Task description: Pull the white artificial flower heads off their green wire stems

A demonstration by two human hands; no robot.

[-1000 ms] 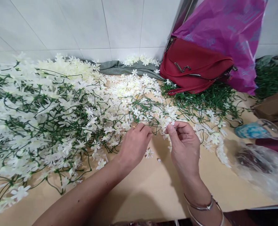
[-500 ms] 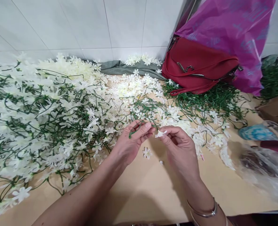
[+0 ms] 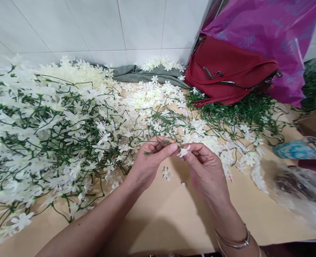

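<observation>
My left hand (image 3: 150,161) is closed in a pinch on a thin green stem (image 3: 158,148) just above the table. My right hand (image 3: 206,167) is closed too, pinching a small white flower (image 3: 184,151) right at the tip of that stem. The two hands' fingertips meet. A loose white flower (image 3: 167,173) lies on the tan table (image 3: 168,214) just below them. A large heap of green stems with white flowers (image 3: 48,132) fills the left side. Loose white flower heads (image 3: 152,96) lie piled behind the hands.
A red handbag (image 3: 227,73) leans at the back right under a purple plastic bag (image 3: 262,32). Bare green stems (image 3: 240,112) spread in front of it. A clear plastic bag (image 3: 297,192) and a blue-and-clear object (image 3: 297,149) sit at the right. White tiled wall behind.
Both hands have lifted slightly and come together. The right hand picked a white flower from the pile and brought it to the stem tip held in the left.
</observation>
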